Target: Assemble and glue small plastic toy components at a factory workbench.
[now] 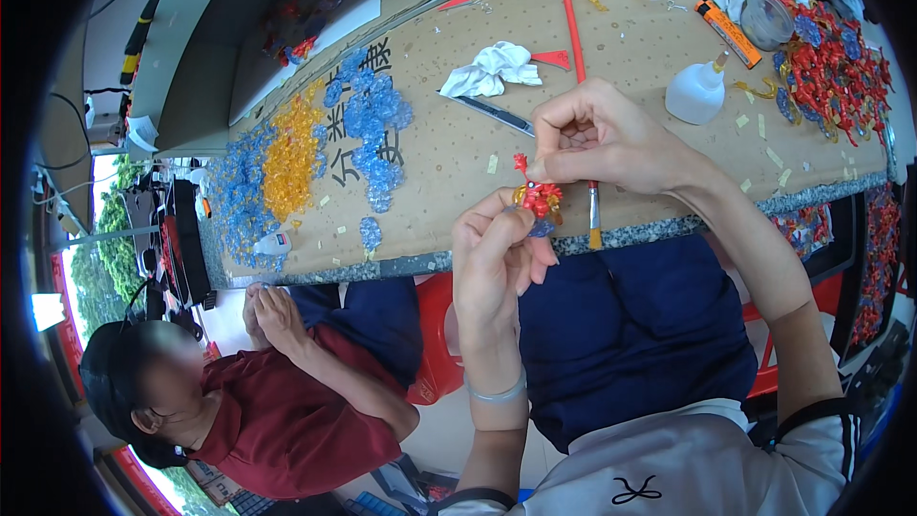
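A small red figurine [542, 197] with yellow and blue translucent parts is held up just over the table's near edge. My left hand [494, 247] is closed around its lower part, thumb and fingers pinching it. From the right, my right hand [607, 139] comes in with thumb and forefinger pressed together at the figurine's top, where a red tip pokes out beside them. The fingertips hide part of the piece. Below my right hand lies a paintbrush [595, 225] with a long red handle. A craft knife [497, 117] rests just left of that hand.
Blue translucent pieces [374, 119] and yellow ones [289, 158] lie in heaps at left. A crumpled white cloth [495, 70] sits mid-table. To the right are a white squeeze bottle [696, 94], an orange box [728, 33] and a red figurine pile [831, 67]. A co-worker [296, 401] sits at left.
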`<action>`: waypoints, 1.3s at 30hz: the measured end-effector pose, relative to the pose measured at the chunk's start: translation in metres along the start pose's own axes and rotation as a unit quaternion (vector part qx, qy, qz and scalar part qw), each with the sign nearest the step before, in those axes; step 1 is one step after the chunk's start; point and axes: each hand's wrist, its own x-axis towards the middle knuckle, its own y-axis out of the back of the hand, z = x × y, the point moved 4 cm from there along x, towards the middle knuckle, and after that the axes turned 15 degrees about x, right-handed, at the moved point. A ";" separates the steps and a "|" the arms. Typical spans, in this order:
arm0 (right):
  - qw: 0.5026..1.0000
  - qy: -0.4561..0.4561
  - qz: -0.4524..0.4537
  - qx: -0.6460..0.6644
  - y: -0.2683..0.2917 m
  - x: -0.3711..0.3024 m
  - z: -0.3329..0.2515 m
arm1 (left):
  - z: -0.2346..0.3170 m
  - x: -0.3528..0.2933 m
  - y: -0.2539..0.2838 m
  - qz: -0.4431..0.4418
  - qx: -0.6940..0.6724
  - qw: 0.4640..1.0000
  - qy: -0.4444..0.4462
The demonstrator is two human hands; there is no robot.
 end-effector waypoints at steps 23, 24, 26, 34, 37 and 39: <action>0.983 0.166 0.062 -0.056 0.003 -0.008 -0.010 | -0.011 0.001 -0.021 -0.209 -0.488 0.840 0.109; 0.983 0.166 0.061 -0.057 0.003 -0.008 -0.011 | -0.011 0.001 -0.022 -0.215 -0.494 0.835 0.113; 0.985 0.152 0.060 -0.049 0.002 -0.009 -0.010 | -0.012 0.001 -0.023 -0.218 -0.498 0.831 0.119; 0.981 0.162 0.085 -0.062 0.003 -0.009 -0.011 | -0.007 -0.003 -0.026 -0.267 -0.349 0.895 0.069; 0.970 0.189 0.115 -0.096 0.006 -0.011 -0.010 | -0.005 -0.004 -0.021 -0.088 -0.149 0.985 0.015; 0.966 0.187 0.127 -0.129 0.004 -0.013 -0.014 | 0.003 -0.007 -0.021 0.046 -0.032 0.995 -0.086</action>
